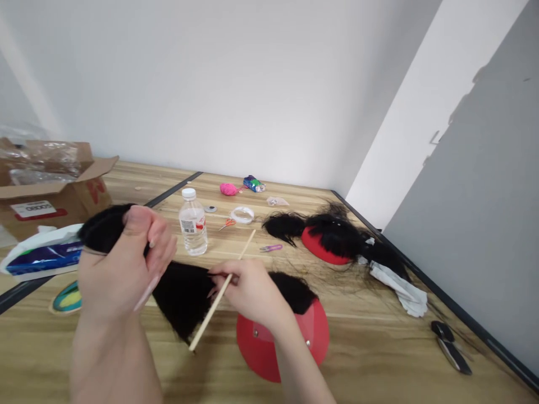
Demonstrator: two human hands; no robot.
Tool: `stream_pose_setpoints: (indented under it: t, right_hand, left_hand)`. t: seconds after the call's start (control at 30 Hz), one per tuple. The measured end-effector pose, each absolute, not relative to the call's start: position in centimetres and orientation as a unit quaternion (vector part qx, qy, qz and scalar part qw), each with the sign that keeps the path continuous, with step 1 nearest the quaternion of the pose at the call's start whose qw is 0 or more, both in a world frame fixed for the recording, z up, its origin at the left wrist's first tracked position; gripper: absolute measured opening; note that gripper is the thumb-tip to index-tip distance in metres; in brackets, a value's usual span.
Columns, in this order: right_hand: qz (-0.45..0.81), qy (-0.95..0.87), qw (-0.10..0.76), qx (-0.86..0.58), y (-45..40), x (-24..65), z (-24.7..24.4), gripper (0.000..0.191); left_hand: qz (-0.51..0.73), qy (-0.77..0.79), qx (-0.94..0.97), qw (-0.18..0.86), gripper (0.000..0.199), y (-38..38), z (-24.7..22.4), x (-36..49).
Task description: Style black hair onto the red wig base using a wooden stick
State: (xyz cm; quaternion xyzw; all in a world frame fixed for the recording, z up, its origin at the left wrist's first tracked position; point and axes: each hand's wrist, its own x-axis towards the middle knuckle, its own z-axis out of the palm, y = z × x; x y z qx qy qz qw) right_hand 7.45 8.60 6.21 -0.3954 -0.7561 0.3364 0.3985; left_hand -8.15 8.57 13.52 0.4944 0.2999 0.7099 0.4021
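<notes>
My left hand [126, 258] is closed around a bundle of black hair [183, 294], which fans out to the right below the fist. A folded part of the bundle sticks out above my fingers. Between its thumb and fingers, my right hand [248, 289] pinches a thin wooden stick [214, 306], tilted across the right edge of the hair. Beneath my right forearm lies a red rounded base [318, 331] with black hair [295, 289] on its far side.
A cardboard box [54, 196] and tissue pack [46, 255] are at the left. Beyond my hands stand a water bottle [193, 227], orange scissors [228, 223] and white tape roll [242, 214]. Another red base [324, 247] with hair lies right, near a black clipper [450, 348].
</notes>
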Motion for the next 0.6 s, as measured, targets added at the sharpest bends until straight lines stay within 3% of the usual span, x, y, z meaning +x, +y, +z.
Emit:
stream_pose_setpoints:
  t: [0.2,0.37,0.47,0.6]
  right_hand:
    - [0.294,-0.713,0.402,-0.493,9.5,13.7,6.9,0.018]
    - [0.226,-0.655,0.409,-0.593,9.2,17.1,7.2,0.024]
    - [0.241,-0.658,0.472,-0.535,8.1,16.5,8.2,0.020]
    - [0.321,-0.727,0.518,-0.316,6.8,11.9,9.2,0.012]
  left_hand:
    - [0.769,0.300,0.467,0.317,0.038,9.5,13.4,-7.8]
    - [0.769,0.305,0.454,0.331,0.039,9.5,13.6,-8.1]
    - [0.745,0.317,0.455,0.372,0.043,9.2,13.8,-8.3]
    - [0.715,0.303,0.458,0.432,0.047,9.0,14.0,-7.9]
